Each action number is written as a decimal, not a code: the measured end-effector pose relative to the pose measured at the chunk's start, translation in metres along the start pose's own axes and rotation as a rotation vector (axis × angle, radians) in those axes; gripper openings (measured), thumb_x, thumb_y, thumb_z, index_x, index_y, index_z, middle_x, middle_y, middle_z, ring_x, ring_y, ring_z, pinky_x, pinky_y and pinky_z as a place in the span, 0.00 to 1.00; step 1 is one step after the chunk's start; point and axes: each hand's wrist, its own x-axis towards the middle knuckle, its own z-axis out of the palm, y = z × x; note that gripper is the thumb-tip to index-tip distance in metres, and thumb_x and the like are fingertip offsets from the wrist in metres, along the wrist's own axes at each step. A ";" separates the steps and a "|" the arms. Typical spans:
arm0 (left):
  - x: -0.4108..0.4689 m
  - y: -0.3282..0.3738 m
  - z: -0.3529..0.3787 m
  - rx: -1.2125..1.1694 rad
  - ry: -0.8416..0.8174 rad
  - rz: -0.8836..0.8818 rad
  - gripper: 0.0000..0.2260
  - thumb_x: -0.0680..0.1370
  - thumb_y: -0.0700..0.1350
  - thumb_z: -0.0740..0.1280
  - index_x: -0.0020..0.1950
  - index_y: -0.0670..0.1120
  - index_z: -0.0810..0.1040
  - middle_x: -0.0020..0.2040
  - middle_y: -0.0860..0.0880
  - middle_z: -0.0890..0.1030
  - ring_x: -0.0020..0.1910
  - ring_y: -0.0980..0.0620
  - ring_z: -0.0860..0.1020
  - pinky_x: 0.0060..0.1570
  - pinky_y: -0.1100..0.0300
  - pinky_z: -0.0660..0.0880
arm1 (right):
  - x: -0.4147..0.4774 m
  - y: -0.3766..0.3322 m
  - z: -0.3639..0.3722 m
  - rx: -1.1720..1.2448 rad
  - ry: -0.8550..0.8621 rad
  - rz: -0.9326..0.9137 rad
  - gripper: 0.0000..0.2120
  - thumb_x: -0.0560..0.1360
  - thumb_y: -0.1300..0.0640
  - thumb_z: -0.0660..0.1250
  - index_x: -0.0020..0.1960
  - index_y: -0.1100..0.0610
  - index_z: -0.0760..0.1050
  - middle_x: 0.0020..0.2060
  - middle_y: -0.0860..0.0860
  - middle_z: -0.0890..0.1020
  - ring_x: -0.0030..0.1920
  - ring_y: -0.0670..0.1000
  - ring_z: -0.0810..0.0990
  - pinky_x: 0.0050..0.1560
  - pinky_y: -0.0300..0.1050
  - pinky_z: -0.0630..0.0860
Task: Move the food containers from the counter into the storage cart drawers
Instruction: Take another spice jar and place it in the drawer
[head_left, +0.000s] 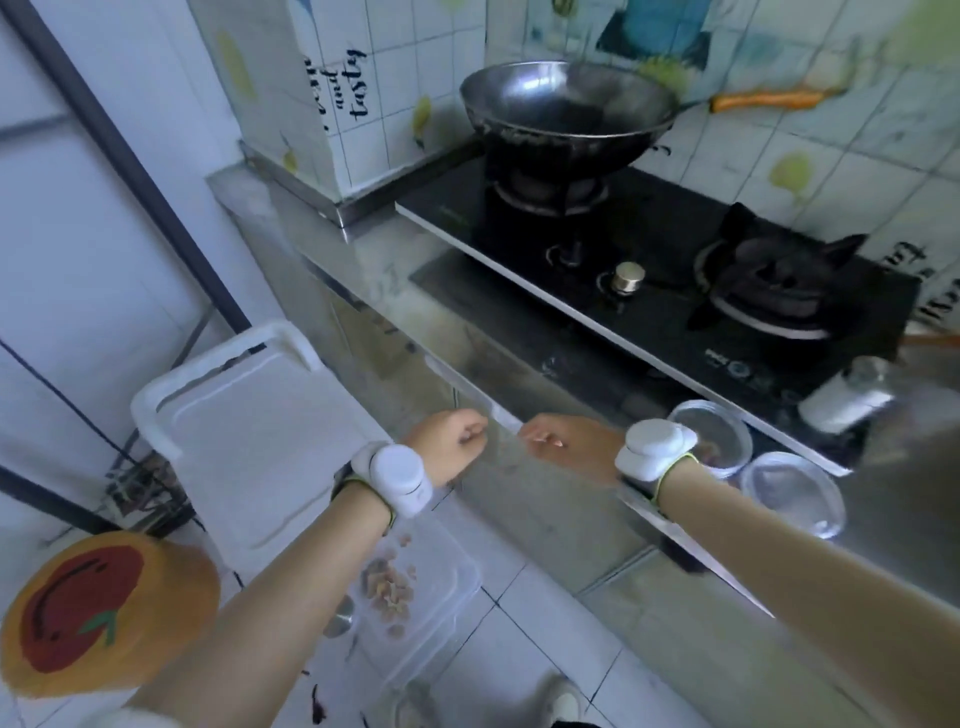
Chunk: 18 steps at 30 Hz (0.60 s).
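Note:
Two round clear food containers (710, 437) (794, 493) sit on the steel counter (893, 499) at the right, just in front of the stove. The white storage cart (249, 431) stands to the left of the counter, seen from above. A clear rectangular bin holding pale food pieces (415, 587) lies below my left forearm, beside the cart. My left hand (452, 441) and my right hand (563, 441) hover at the counter's front edge with fingers curled. The blurred gap between them may hold something transparent; I cannot tell.
A black gas stove (649, 270) carries a wok (566, 109) on its far burner. A white shaker jar (847, 397) lies at the counter's right. An orange round cushion with a red tomato picture (98, 613) is at lower left, over the white tiled floor (519, 623).

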 end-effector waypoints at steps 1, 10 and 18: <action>0.006 0.013 0.002 0.011 -0.011 0.034 0.15 0.78 0.41 0.60 0.65 0.41 0.73 0.62 0.44 0.78 0.61 0.46 0.75 0.53 0.67 0.67 | -0.009 0.007 -0.009 0.008 0.036 0.003 0.16 0.79 0.54 0.57 0.64 0.57 0.71 0.63 0.53 0.77 0.62 0.52 0.75 0.56 0.35 0.68; 0.046 0.106 0.019 0.133 -0.055 0.230 0.15 0.78 0.43 0.60 0.64 0.43 0.74 0.62 0.45 0.78 0.60 0.48 0.76 0.59 0.60 0.70 | -0.073 0.064 -0.078 0.056 0.361 0.129 0.15 0.79 0.54 0.58 0.64 0.55 0.71 0.61 0.52 0.78 0.59 0.51 0.77 0.53 0.34 0.67; 0.059 0.169 0.037 0.207 -0.082 0.369 0.11 0.79 0.43 0.59 0.59 0.45 0.76 0.54 0.45 0.78 0.55 0.48 0.75 0.57 0.57 0.71 | -0.111 0.128 -0.117 -0.088 0.665 0.308 0.19 0.77 0.56 0.60 0.67 0.58 0.68 0.67 0.57 0.70 0.68 0.58 0.67 0.68 0.48 0.64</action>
